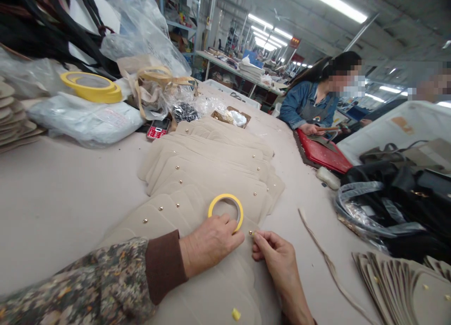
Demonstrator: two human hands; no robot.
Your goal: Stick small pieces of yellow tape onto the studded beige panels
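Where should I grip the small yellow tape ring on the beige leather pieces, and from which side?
The small yellow tape ring lies flat on the beige leather pieces, its centre open, and the left hand covers its near rim. So it is probably best to pinch the far rim from above, with one finger inside the hole.

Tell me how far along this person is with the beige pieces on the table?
Already done, it seems: a long overlapping row of beige pieces lies spread out, many showing gold studs. In hand: the left hand grips a yellow tape roll on the nearest one while the right hand pinches a small stud at its edge. Possibly left: the fanned stack at the right; its state is unclear.
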